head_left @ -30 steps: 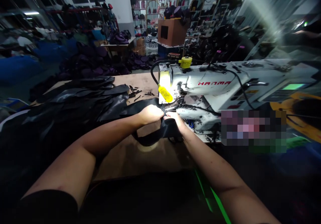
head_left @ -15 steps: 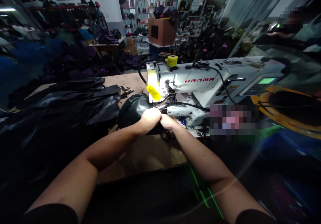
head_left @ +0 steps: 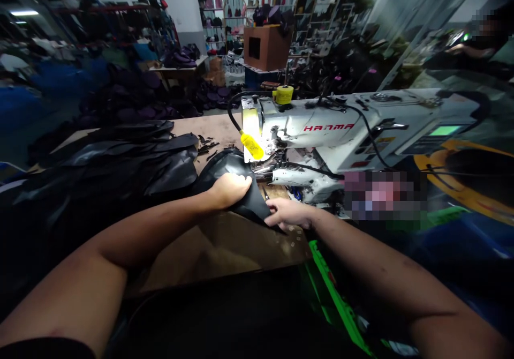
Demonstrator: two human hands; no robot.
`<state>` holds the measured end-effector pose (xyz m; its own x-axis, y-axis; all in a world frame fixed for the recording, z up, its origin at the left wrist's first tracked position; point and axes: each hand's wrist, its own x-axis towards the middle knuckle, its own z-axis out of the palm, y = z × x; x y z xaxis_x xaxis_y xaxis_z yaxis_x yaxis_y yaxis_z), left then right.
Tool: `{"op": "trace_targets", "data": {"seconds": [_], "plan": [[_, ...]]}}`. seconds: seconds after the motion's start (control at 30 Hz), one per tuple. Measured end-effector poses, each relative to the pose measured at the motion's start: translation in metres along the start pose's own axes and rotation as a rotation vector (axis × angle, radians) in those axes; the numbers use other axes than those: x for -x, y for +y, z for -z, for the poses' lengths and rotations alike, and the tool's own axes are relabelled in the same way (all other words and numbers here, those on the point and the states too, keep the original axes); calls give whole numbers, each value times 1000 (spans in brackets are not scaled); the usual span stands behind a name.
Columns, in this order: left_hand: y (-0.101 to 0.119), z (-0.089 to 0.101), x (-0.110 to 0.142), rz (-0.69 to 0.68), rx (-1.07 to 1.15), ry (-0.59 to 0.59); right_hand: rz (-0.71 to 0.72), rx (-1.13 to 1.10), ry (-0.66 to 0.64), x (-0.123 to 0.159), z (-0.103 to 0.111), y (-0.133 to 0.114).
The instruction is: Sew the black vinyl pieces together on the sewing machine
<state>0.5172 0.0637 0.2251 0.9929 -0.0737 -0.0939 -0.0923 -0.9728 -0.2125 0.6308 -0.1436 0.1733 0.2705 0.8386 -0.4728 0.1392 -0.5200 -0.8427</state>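
A piece of black fabric (head_left: 225, 169) lies on the wooden table (head_left: 225, 246) just left of the white sewing machine (head_left: 341, 134). My left hand (head_left: 228, 188) is closed on its near edge, fingers curled over the cloth. My right hand (head_left: 287, 212) pinches the pointed lower corner of the same piece, a little nearer to me and to the right. Both hands sit just in front of the machine's needle area (head_left: 267, 169), which a lamp lights. A yellow tag (head_left: 252, 146) hangs by the needle head.
A big pile of black fabric pieces (head_left: 120, 161) covers the table's left side. Small dark scraps (head_left: 206, 146) lie behind the hands. A yellow thread spool (head_left: 284, 94) tops the machine. Shelves with bags (head_left: 281, 10) fill the back. Another person (head_left: 488, 37) is at the far right.
Both hands have drawn the black fabric back from the needle toward me. They have come apart, my right hand dropping lower and to the right with the corner of the cloth.
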Motion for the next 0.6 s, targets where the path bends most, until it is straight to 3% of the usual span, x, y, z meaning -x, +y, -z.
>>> {"op": "trace_targets", "data": {"seconds": [0.23, 0.43, 0.6], "plan": [[-3, -9, -4, -30, 12, 52, 184, -38, 143, -55, 13, -29], [-1, -6, -4, -27, 45, 40, 356, -59, 302, -84, -2, -18], [9, 1, -14, -8, 144, 66, 387, 18, 432, -96, -4, -12]]}}
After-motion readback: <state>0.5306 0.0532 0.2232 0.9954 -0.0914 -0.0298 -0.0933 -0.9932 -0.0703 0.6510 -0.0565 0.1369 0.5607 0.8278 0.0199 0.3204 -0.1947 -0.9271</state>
